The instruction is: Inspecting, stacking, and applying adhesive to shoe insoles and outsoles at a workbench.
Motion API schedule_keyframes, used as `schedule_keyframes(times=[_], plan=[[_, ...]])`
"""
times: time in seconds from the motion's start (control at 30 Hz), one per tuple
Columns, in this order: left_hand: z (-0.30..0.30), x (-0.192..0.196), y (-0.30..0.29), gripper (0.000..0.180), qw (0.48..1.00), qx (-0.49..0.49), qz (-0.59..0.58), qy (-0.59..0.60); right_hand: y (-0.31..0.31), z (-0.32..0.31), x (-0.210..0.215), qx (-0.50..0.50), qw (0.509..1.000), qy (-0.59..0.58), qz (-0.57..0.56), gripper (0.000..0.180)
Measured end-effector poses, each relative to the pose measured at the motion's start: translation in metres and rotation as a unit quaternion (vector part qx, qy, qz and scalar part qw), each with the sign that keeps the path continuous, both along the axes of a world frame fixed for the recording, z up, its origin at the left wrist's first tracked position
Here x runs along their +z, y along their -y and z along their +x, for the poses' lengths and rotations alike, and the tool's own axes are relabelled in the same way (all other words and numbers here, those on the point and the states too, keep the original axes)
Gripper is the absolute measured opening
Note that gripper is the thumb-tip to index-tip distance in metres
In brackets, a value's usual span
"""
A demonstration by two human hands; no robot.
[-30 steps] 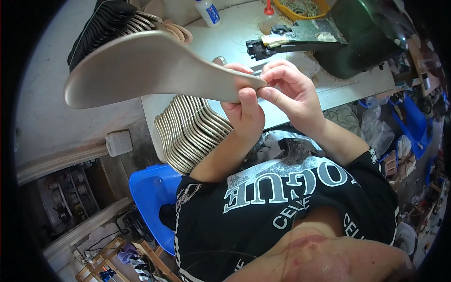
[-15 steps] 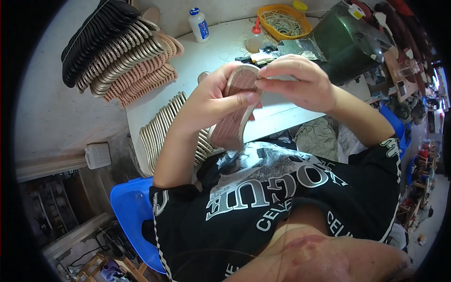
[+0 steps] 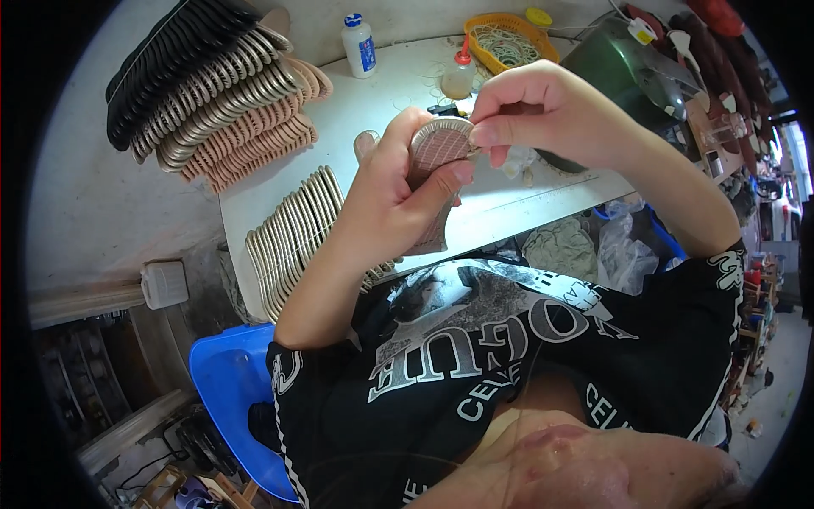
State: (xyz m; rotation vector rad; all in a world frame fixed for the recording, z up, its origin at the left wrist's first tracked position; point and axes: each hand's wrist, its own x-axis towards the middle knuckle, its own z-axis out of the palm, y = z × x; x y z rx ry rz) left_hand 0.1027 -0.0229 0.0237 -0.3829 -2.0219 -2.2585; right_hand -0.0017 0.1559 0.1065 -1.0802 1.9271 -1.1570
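Above the table's near edge, my left hand (image 3: pixel 390 182) grips a shoe insole (image 3: pixel 443 146) with its thumb across the face. The insole's face is pinkish brown with a pale grid, and a light trim with small pleats runs round its rounded end. Its lower part is partly behind my hand. At the right side of that end, my right hand (image 3: pixel 564 114) pinches the trimmed edge with thumb and bent fingers; the exact contact is tiny in view. A row of metallic-edged insoles (image 3: pixel 292 229) lies on the table beside my left forearm.
Stacked black, metallic and pink insoles (image 3: pixel 216 102) rise at the far left. At the back are a white bottle (image 3: pixel 359 49), a red-tipped glue bottle (image 3: pixel 459 75) and a yellow basket (image 3: pixel 483 24) of cord. A dark green container (image 3: pixel 623 64) stands right; a blue bin (image 3: pixel 225 365) sits lower left.
The insole's rounded end has turned, showing its pleated edge more fully. My right hand has shifted slightly right and up, its fingers more bent, still at the edge.
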Motion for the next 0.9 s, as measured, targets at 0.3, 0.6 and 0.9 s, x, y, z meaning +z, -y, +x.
schedule_keyframes(times=[0.3, 0.6, 0.9], plan=[[-0.006, -0.017, 0.012, 0.033, 0.982, 0.158, -0.094, -0.05, 0.04, -0.001, -0.01, -0.021, 0.953, -0.301, -0.042, 0.019], [-0.006, -0.041, 0.037, 0.033, 0.98, 0.142, 0.139, 0.028, 0.095, -0.049, -0.015, 0.113, 0.968, -0.194, 0.113, 0.023], [-0.018, -0.075, 0.059, 0.019, 0.929, 0.232, 0.249, 0.146, 0.172, -0.194, -0.122, -0.097, 0.918, -0.128, 0.363, 0.093]])
